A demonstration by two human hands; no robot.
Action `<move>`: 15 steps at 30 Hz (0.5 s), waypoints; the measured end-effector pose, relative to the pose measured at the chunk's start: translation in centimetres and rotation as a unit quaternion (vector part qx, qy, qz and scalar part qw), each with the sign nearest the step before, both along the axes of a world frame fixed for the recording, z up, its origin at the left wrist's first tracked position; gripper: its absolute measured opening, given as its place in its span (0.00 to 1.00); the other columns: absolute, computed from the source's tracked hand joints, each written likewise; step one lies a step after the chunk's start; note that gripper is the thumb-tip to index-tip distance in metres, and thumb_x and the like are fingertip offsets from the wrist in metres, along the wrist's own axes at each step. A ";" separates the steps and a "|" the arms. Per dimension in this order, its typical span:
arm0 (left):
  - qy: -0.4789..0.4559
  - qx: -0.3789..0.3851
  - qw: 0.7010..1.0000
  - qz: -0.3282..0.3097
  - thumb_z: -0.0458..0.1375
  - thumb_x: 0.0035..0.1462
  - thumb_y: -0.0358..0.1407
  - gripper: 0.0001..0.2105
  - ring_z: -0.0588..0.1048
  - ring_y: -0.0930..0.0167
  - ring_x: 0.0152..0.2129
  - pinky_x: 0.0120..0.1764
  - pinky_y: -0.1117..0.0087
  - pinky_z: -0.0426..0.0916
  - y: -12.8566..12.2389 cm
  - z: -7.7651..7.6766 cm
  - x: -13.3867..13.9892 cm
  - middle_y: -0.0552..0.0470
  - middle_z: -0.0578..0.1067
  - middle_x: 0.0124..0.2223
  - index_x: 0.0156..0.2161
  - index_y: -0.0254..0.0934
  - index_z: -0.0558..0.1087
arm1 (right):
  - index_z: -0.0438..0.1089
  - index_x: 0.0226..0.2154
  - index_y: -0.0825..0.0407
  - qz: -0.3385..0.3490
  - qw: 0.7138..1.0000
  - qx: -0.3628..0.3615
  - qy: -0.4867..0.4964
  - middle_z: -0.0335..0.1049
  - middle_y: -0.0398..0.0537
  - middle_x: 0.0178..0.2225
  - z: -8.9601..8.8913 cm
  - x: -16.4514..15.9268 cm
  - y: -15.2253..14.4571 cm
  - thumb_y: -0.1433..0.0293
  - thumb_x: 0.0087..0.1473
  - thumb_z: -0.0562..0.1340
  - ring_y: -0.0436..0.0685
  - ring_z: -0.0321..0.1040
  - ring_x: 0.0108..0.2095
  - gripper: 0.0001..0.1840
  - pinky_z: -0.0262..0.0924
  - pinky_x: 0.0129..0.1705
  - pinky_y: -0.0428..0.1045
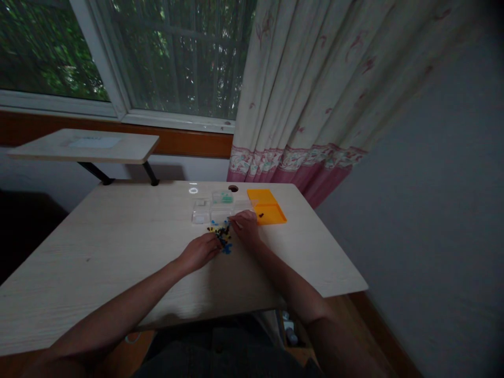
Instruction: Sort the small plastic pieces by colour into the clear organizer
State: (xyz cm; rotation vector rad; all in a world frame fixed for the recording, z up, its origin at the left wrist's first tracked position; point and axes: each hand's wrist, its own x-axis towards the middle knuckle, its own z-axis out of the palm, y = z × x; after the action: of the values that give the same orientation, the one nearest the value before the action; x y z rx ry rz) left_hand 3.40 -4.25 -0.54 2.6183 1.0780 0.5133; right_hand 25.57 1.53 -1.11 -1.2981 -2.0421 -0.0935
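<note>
A loose heap of small black, blue and yellow pieces [224, 234] lies on the table. My left hand [200, 251] reaches its left edge, fingers curled together among the pieces; whatever they grip is hidden. Just beyond the heap, my right hand [247, 227] is closed in a pinch at the front of the clear containers, too small in view to tell what is in it. A clear container [201, 211] stands at the left of the group, with another [221, 215] beside it. The rear clear container [222, 197] has green pieces in it.
An orange-yellow open case [271, 206] with a small dark piece on it lies right of the containers. Behind them is a round hole [233, 188] in the tabletop [129, 226]. A raised shelf [86, 147] stands at the back left, curtains [295, 105] at the back right.
</note>
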 end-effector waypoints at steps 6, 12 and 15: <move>0.009 0.018 1.000 -0.008 0.50 0.65 0.37 0.10 0.72 0.67 0.40 0.42 0.69 0.69 0.0 0.4 0.1 0.48 0.72 0.41 0.40 0.37 0.73 | 0.77 0.33 0.45 -0.036 0.998 -0.026 -0.044 0.74 0.44 0.33 0.4 0.4 1.4 0.62 0.58 0.62 0.55 0.62 0.41 0.08 0.47 0.45 0.52; 0.022 0.034 0.998 -0.039 0.51 0.65 0.37 0.10 0.72 0.67 0.39 0.42 0.69 0.68 0.7 0.5 0.6 0.48 0.72 0.40 0.39 0.37 0.73 | 0.77 0.33 0.46 -0.085 0.996 -0.023 -0.012 0.72 0.45 0.35 -0.5 0.0 2.1 0.63 0.58 0.63 0.55 0.61 0.42 0.08 0.49 0.45 0.51; 0.022 0.047 0.999 -0.015 0.50 0.65 0.36 0.10 0.72 0.68 0.38 0.40 0.69 0.68 0.8 0.0 0.8 0.48 0.72 0.39 0.39 0.38 0.73 | 0.77 0.33 0.46 -0.090 0.996 -0.014 0.004 0.72 0.45 0.36 -1.0 -0.2 2.0 0.64 0.58 0.63 0.54 0.61 0.42 0.07 0.50 0.45 0.52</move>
State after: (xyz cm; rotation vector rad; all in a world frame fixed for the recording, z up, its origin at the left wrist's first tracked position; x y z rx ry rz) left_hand 4.17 -3.48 -0.51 2.7348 1.0495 0.5134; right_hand 25.42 3.55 -2.15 -1.4958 -1.9214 -0.1416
